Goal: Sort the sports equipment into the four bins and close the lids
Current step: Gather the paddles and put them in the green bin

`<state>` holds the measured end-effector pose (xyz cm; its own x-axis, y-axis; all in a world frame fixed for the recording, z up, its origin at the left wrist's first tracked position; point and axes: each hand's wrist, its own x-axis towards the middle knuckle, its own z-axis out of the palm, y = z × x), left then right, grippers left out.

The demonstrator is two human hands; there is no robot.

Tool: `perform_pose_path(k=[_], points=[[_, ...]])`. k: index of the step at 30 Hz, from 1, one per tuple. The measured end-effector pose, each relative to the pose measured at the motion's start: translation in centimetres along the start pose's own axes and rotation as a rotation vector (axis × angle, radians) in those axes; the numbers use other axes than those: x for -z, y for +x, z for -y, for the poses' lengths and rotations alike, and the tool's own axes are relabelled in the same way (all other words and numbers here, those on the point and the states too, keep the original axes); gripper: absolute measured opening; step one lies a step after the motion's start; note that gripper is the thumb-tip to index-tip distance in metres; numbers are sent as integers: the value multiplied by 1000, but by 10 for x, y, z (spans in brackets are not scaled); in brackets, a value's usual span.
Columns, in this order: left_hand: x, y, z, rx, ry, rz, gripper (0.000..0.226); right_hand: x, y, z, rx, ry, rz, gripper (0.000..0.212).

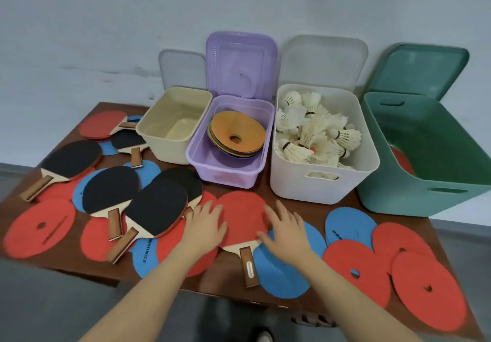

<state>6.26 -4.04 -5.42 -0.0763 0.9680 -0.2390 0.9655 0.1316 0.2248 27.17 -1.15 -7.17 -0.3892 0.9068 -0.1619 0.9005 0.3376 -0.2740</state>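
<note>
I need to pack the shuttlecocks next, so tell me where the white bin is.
In the head view the white bin stands at the back right of the table, between the purple bin and the green bin, already holding shuttlecocks.

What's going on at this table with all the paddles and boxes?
A person is sorting sports gear into four open bins. Both hands, left and right, rest flat on a red paddle at the table's front edge. The white bin holds shuttlecocks, the purple bin holds flat discs, the beige bin looks empty, and the green bin shows something red inside. Many paddles and discs are still on the table.
</note>
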Motion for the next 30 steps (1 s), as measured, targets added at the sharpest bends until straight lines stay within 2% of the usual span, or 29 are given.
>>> perform_pose_path(k=[6,10,15,18,22,27,30], points=[[-20,8,19,-9,64,130,63,-37,12,17,31,-77,190,101],[-27,15,28,-28,54,203,66,-57,9,30,-20,-92,133,98],[-34,20,49,-129,54,157,64,-72,12,45,-92,-40,26,110],[-38,21,54,-168,55,153,63,-74,15,56,-197,41,-28,103],[-35,25,66,-243,10,145,61,-74,10,65,-220,20,-134,90],[-20,18,87,-345,-41,62,61,-74,-7,86,-274,62,-200,88],[-6,14,112,-288,-94,-40,68,-74,-4,104,-336,137,-191,94]])
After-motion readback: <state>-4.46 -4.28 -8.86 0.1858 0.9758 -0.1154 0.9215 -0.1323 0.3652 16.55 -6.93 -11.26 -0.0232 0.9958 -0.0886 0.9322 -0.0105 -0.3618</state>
